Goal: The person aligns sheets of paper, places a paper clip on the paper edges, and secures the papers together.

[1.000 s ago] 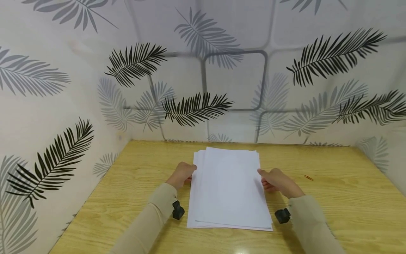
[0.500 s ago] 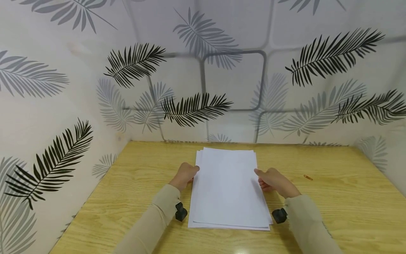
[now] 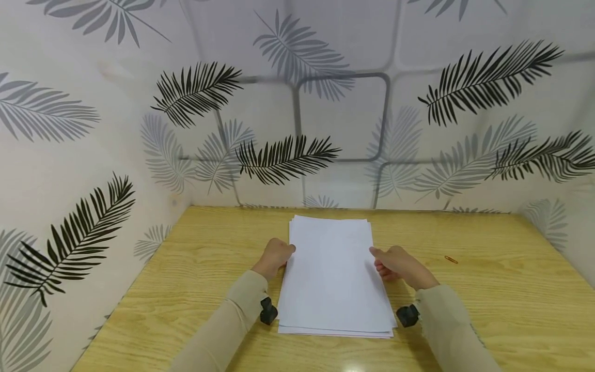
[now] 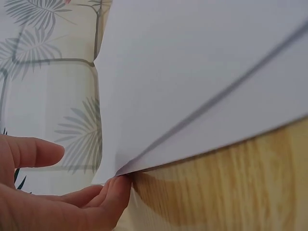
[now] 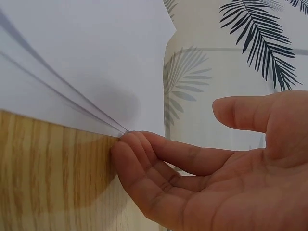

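Note:
A stack of white paper sheets (image 3: 334, 279) lies on the wooden table, its lower sheets showing a little past the top one at the front edge. At the stack's left side, my left hand (image 3: 275, 256) touches the edge with its fingertips. The left wrist view shows that hand's thumb (image 4: 43, 152) held apart from the paper. On the opposite side, my right hand (image 3: 403, 266) presses bent fingertips against the right edge. Its thumb (image 5: 238, 113) also stands off from the sheets in the right wrist view, where gaps show between layers.
An orange paper clip (image 3: 451, 259) lies on the table (image 3: 502, 299) to the right of my right hand. Behind the table and along its left side stand pale walls (image 3: 344, 119) with a leaf pattern.
Both hands have come slightly closer together. The sheets have slid into a narrower, more even stack, with less of the lower sheets showing at the left.

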`<state>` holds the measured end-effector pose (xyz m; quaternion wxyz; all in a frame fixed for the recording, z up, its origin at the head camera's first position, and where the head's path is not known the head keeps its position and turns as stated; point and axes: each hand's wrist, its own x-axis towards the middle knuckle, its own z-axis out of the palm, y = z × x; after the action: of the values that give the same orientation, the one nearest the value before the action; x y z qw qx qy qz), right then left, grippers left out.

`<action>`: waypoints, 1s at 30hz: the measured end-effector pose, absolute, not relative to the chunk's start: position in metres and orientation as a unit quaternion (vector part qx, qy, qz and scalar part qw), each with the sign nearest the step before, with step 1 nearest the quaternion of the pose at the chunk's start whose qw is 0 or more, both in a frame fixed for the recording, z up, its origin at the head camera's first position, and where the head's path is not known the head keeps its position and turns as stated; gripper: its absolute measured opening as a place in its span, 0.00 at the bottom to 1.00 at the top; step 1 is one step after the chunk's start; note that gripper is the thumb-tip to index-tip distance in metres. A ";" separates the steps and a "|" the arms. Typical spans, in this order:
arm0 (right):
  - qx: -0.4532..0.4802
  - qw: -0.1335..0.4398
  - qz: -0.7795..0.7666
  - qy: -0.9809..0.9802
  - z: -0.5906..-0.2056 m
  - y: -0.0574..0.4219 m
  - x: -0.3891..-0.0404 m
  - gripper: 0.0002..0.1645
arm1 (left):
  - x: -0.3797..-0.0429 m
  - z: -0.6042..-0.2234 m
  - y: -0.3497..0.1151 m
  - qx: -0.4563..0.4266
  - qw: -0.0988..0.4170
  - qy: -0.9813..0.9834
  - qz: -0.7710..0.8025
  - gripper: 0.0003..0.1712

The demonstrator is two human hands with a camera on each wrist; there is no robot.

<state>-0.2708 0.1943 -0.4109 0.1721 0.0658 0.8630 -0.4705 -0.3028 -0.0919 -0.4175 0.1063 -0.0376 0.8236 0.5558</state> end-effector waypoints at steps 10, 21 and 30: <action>0.060 0.159 -0.465 0.869 -0.411 0.194 -0.269 0.27 | -0.301 -0.420 -0.094 -0.046 0.104 0.812 0.572 0.14; 0.069 0.159 -0.478 0.861 -0.415 0.193 -0.268 0.25 | -0.296 -0.427 -0.094 -0.023 0.128 0.811 0.571 0.22; 0.070 0.154 -0.480 0.861 -0.417 0.194 -0.269 0.25 | -0.287 -0.426 -0.093 -0.005 0.150 0.809 0.568 0.15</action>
<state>-0.2686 0.1941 -0.4173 0.1541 0.0696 0.8607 -0.4803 -0.2874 -0.0930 -0.4259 0.1505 -0.0049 0.8094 0.5677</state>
